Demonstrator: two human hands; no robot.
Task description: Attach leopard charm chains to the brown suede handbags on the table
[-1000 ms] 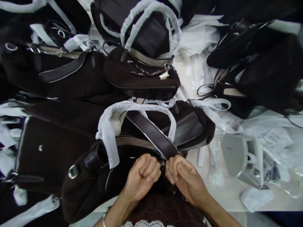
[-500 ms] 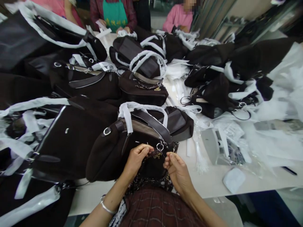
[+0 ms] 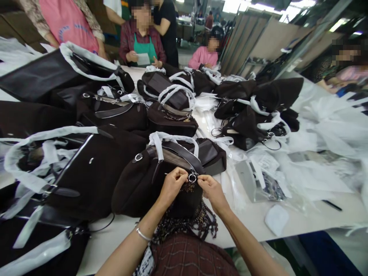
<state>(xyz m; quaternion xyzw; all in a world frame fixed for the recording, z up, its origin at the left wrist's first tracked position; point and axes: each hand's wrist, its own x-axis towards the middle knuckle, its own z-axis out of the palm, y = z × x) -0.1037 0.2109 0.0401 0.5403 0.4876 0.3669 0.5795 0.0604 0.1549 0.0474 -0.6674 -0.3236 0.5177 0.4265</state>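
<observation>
A dark brown handbag lies on the white table right in front of me, its handles wrapped in white paper. A silver metal ring sits at the bag's near end. My left hand pinches the bag's edge just left of the ring. My right hand pinches at the ring from the right. A leopard-print strip with a chain hangs from the bag below my hands.
Several more dark bags with paper-wrapped handles crowd the table on the left and at the back. White wrapping paper and plastic bags cover the right side. Other people work at the far end.
The view has lifted from straight down to show the whole table and the people beyond. My hands have moved from the zip end to the metal ring.
</observation>
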